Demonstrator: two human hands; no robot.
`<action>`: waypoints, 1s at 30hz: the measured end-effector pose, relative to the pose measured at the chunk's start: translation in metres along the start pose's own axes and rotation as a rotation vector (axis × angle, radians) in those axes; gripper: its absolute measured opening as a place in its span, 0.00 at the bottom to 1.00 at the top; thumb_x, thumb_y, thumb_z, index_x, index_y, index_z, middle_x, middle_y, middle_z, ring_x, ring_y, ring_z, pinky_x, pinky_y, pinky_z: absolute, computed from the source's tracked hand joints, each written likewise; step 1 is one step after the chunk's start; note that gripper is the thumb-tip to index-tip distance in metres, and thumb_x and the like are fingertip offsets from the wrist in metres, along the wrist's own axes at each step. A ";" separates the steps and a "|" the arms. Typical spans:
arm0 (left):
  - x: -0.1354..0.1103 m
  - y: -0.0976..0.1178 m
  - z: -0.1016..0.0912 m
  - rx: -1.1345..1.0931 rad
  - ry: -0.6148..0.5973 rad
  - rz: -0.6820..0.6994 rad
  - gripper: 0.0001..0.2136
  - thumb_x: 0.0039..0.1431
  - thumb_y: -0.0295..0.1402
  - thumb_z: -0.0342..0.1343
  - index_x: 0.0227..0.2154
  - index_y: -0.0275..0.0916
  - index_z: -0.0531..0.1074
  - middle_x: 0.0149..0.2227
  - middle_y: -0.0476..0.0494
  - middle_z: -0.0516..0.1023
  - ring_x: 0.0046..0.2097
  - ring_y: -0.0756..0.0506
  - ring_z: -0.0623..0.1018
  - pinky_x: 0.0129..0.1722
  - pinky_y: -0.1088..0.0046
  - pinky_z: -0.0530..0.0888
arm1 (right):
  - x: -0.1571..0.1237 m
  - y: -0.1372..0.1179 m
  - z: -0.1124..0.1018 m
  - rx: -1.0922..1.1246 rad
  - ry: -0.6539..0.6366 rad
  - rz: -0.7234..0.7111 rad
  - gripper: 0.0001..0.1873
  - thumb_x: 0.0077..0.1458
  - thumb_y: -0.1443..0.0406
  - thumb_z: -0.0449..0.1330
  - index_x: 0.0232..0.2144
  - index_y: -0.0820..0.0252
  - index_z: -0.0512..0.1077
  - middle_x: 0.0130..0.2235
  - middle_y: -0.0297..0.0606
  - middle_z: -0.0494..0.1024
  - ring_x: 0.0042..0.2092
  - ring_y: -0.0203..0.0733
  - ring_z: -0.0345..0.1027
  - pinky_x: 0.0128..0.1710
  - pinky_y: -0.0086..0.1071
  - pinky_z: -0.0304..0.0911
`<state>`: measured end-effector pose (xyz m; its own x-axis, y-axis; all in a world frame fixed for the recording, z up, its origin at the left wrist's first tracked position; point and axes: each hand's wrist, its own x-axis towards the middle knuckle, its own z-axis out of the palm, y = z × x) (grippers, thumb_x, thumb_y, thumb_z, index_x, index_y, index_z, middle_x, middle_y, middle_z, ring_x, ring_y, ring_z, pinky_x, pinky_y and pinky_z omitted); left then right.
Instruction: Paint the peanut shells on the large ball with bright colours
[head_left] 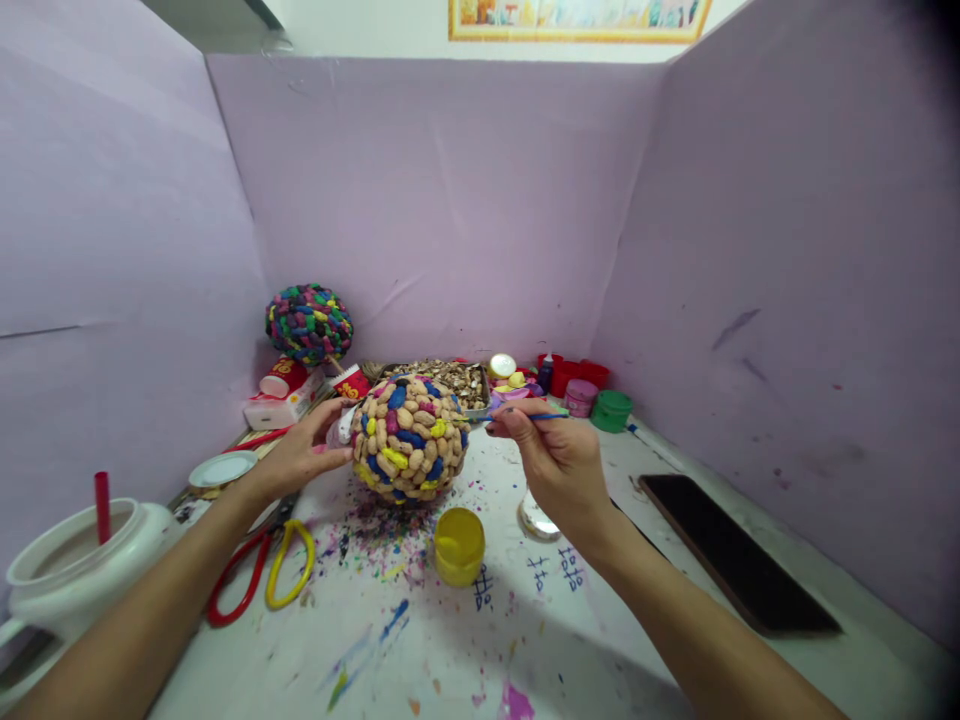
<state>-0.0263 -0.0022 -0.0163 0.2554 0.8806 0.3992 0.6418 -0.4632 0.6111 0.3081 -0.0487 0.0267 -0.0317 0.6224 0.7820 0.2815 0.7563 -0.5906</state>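
Observation:
A ball covered in peanut shells (411, 440) sits above the white table, some shells painted blue, yellow and magenta, the others bare. My left hand (309, 448) grips its left side at a whitish end piece (343, 427); some fingers are hidden behind it. In a pinch, my right hand (559, 455) holds a thin blue paintbrush (551, 416), its tip at the ball's upper right side. An open jar of yellow paint (459, 548) stands just in front of the ball. Right of the jar, a round white lid (538, 518) lies partly behind my right hand.
Scissors (274, 570) with red and yellow handles and a white pot (82, 560) are at left. Behind stand a multicoloured ball (309, 322), a tray of shells (450, 378) and paint jars (611, 410). A dark phone (731, 550) lies at right. Purple panels (450, 210) enclose the table.

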 end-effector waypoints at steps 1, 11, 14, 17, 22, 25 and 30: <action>0.000 0.000 0.000 0.001 0.000 -0.003 0.33 0.50 0.45 0.60 0.57 0.40 0.58 0.60 0.37 0.64 0.59 0.33 0.65 0.56 0.58 0.67 | 0.000 0.001 0.000 0.002 -0.003 0.005 0.11 0.60 0.63 0.53 0.29 0.58 0.74 0.30 0.37 0.80 0.30 0.38 0.74 0.32 0.33 0.70; 0.000 0.001 0.000 0.000 -0.006 -0.014 0.33 0.49 0.44 0.60 0.57 0.41 0.58 0.60 0.37 0.64 0.60 0.33 0.64 0.56 0.59 0.66 | 0.000 0.000 0.000 -0.034 -0.038 -0.001 0.13 0.60 0.63 0.53 0.27 0.59 0.74 0.30 0.37 0.79 0.30 0.38 0.73 0.31 0.32 0.69; 0.000 0.000 0.000 -0.020 -0.013 -0.002 0.32 0.50 0.43 0.60 0.57 0.41 0.58 0.60 0.37 0.63 0.61 0.34 0.63 0.56 0.59 0.66 | 0.000 -0.002 0.000 -0.031 -0.048 -0.007 0.13 0.60 0.63 0.53 0.28 0.60 0.74 0.29 0.38 0.79 0.31 0.38 0.73 0.31 0.32 0.69; 0.000 0.003 0.000 -0.018 -0.011 -0.005 0.32 0.50 0.44 0.59 0.57 0.40 0.58 0.60 0.37 0.63 0.60 0.33 0.64 0.56 0.58 0.66 | 0.000 -0.002 0.000 -0.047 -0.045 -0.023 0.14 0.60 0.63 0.53 0.27 0.60 0.75 0.29 0.37 0.80 0.31 0.38 0.73 0.30 0.31 0.68; 0.000 0.010 0.000 -0.025 0.003 -0.029 0.35 0.48 0.45 0.60 0.58 0.38 0.58 0.59 0.34 0.64 0.59 0.32 0.65 0.56 0.54 0.65 | 0.000 0.000 0.001 -0.075 0.023 -0.035 0.12 0.59 0.64 0.55 0.26 0.59 0.75 0.30 0.36 0.81 0.30 0.37 0.74 0.30 0.31 0.68; 0.000 0.012 0.000 -0.022 0.011 -0.043 0.35 0.48 0.46 0.60 0.58 0.38 0.59 0.59 0.35 0.65 0.58 0.30 0.65 0.55 0.52 0.66 | 0.000 0.001 0.000 -0.098 0.051 -0.050 0.11 0.58 0.64 0.56 0.27 0.58 0.76 0.30 0.37 0.81 0.31 0.38 0.74 0.31 0.31 0.69; 0.000 0.009 0.000 -0.027 0.009 -0.044 0.35 0.48 0.46 0.60 0.58 0.39 0.59 0.59 0.35 0.65 0.58 0.30 0.65 0.55 0.52 0.65 | 0.000 0.002 0.000 -0.088 0.088 -0.069 0.09 0.57 0.64 0.58 0.27 0.58 0.77 0.31 0.37 0.82 0.33 0.39 0.75 0.33 0.33 0.70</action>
<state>-0.0202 -0.0067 -0.0110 0.2211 0.8993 0.3774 0.6324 -0.4268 0.6464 0.3081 -0.0471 0.0254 0.0294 0.5466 0.8368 0.3650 0.7735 -0.5181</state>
